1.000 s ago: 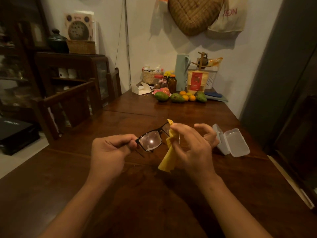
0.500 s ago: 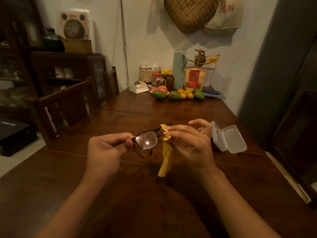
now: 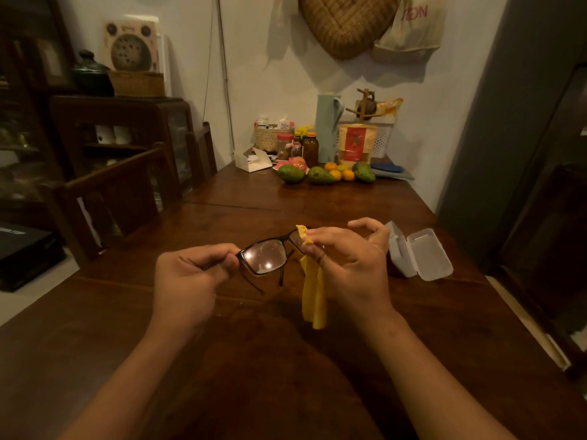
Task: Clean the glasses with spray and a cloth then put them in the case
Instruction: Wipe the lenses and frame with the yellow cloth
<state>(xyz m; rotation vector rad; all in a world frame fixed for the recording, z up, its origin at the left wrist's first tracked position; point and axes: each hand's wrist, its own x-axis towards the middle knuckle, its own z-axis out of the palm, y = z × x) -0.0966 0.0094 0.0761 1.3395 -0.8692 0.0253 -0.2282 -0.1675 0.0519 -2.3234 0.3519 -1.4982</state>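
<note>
Black-framed glasses (image 3: 265, 256) are held above the dark wooden table (image 3: 222, 360). My left hand (image 3: 190, 277) pinches the frame at its left end. My right hand (image 3: 349, 268) pinches a yellow cloth (image 3: 313, 300) around the other lens, and the cloth's tail hangs down below the fingers. That lens is mostly hidden by cloth and fingers. The near lens shows bright reflections. A white plastic case (image 3: 419, 257) lies open on the table just right of my right hand. No spray bottle can be picked out.
Avocados and oranges (image 3: 324, 174), jars, a basket, a pale green jug (image 3: 327, 128) and a small white box (image 3: 252, 160) crowd the table's far end. Wooden chairs (image 3: 120, 192) stand along the left side. A dark door is on the right.
The cloth has bunched tighter on the lens and now hangs as a narrow strip. My right fingers have shifted on the lens. My left hand keeps its grip.
</note>
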